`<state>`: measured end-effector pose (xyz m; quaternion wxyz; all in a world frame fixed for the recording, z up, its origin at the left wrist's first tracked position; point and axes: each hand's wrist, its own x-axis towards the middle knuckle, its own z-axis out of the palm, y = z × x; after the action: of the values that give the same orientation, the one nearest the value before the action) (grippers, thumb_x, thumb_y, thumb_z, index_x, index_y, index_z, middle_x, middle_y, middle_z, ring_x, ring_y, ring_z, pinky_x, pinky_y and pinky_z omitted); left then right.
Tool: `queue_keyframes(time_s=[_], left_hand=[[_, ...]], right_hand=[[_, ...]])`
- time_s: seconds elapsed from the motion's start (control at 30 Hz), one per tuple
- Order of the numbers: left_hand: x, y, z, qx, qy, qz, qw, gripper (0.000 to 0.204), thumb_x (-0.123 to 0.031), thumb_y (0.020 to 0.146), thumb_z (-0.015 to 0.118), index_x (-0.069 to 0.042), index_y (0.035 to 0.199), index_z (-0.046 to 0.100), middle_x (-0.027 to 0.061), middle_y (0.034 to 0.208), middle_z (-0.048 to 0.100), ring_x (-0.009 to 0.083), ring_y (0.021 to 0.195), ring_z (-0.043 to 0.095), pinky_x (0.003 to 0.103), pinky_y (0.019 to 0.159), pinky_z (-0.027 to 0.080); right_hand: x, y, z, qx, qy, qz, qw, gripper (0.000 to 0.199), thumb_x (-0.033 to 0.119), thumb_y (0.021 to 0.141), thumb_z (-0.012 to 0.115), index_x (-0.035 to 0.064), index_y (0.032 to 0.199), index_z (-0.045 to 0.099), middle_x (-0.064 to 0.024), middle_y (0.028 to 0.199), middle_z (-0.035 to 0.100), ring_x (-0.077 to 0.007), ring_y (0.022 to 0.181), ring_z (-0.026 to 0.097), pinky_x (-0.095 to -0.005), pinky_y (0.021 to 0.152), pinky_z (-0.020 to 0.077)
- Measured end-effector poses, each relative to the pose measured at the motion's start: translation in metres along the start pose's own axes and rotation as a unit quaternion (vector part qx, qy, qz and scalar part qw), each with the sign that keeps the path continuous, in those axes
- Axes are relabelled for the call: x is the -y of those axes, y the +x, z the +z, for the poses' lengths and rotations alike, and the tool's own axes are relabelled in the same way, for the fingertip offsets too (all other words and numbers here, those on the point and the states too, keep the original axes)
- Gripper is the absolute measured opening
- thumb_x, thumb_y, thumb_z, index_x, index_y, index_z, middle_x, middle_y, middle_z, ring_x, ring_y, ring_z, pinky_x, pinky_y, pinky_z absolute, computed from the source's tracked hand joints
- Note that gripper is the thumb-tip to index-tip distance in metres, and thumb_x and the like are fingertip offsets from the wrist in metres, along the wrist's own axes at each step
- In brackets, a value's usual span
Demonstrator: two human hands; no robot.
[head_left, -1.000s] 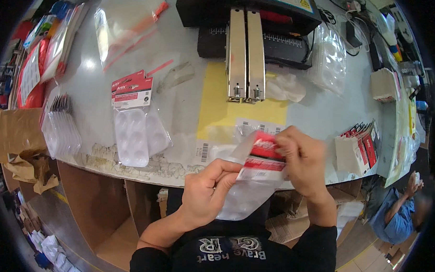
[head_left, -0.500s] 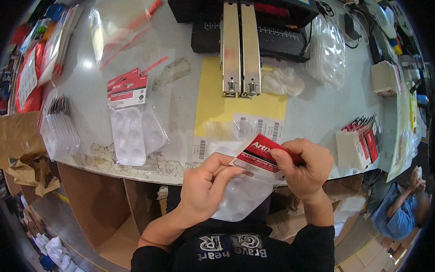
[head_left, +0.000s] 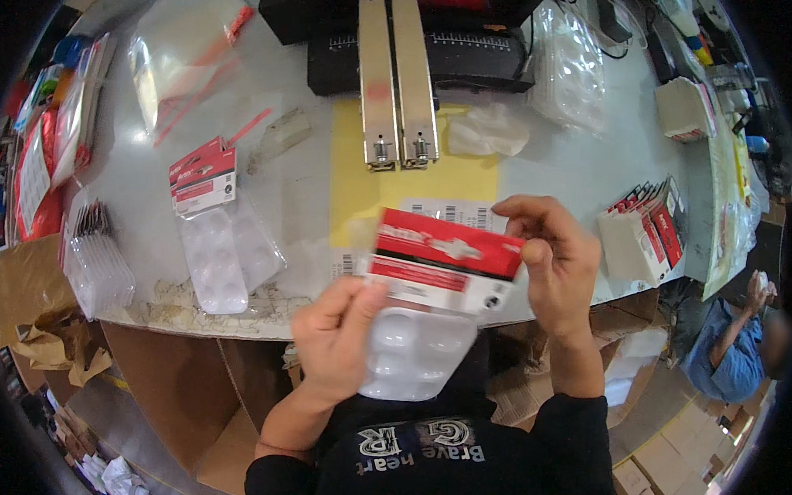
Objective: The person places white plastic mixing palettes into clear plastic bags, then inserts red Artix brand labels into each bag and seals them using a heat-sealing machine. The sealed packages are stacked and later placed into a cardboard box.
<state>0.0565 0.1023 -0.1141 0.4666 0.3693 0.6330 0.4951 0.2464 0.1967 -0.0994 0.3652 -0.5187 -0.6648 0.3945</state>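
A white plastic paint palette (head_left: 418,353) in a clear bag hangs below a folded red, black and white header card (head_left: 443,271). My left hand (head_left: 333,337) grips the card's lower left side, thumb in front. At the card's upper right corner is my right hand (head_left: 557,266), its thumb on the corner and its index finger bent above the top edge; the other fingers are partly hidden. On the table to the left lie two similar carded palettes (head_left: 212,263), overlapping. Several bagged palettes (head_left: 101,268) stand in a row farther left.
A black machine (head_left: 472,62) with two metal arms (head_left: 401,91) stands at the back above a yellow sheet (head_left: 347,150). Clear bags (head_left: 568,70) lie behind. Folded header cards (head_left: 641,234) stand at the right. Cardboard boxes (head_left: 173,379) sit below the table edge; another person (head_left: 724,346) is at far right.
The card has turned its other printed face up and lies flatter. My right hand has slid from gripping its top to the upper right corner. The view has shifted slightly.
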Motion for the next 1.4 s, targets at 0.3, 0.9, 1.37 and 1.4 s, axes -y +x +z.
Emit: queue_keyframes(time_s=[0.3,0.9,1.37,1.4], left_hand=[[0.019,0.007,-0.005,-0.055,-0.038,-0.002,0.998,0.022,-0.013,0.095,0.055,0.006,0.092,0.064,0.0015,0.076,0.064,0.0049,0.070,0.051,0.019,0.062,0.042],[0.052,0.091,0.001,-0.047,0.018,0.036,0.998,0.029,-0.022,0.099,0.046,-0.005,0.075,0.050,-0.0050,0.070,0.045,0.0040,0.067,0.037,0.020,0.062,0.033],[0.070,0.092,0.007,-0.081,0.019,0.036,0.996,0.030,-0.024,0.099,0.046,-0.005,0.077,0.050,-0.0035,0.069,0.045,0.0052,0.066,0.037,0.021,0.061,0.034],[0.073,0.091,0.007,-0.072,0.003,0.072,0.995,0.029,-0.024,0.099,0.046,-0.006,0.076,0.050,-0.0058,0.070,0.044,0.0034,0.067,0.036,0.020,0.061,0.032]], right_hand=[[-0.009,-0.020,-0.004,0.229,0.181,0.270,0.918,0.017,0.011,0.090,0.062,-0.0043,0.091,0.067,-0.0084,0.076,0.067,-0.0103,0.060,0.063,-0.0211,0.048,0.0466],[-0.061,0.031,0.059,0.068,0.357,0.276,0.890,0.015,0.011,0.089,0.059,-0.0007,0.080,0.061,-0.0047,0.061,0.058,-0.0087,0.049,0.050,-0.0231,0.045,0.0385],[-0.066,0.033,0.058,0.086,0.366,0.227,0.898,0.017,0.015,0.090,0.058,0.0003,0.082,0.061,-0.0025,0.065,0.056,-0.0098,0.053,0.053,-0.0233,0.047,0.0392],[-0.062,0.032,0.055,0.096,0.304,0.243,0.916,0.016,0.015,0.090,0.058,-0.0003,0.086,0.062,-0.0041,0.068,0.059,-0.0106,0.056,0.056,-0.0237,0.049,0.0415]])
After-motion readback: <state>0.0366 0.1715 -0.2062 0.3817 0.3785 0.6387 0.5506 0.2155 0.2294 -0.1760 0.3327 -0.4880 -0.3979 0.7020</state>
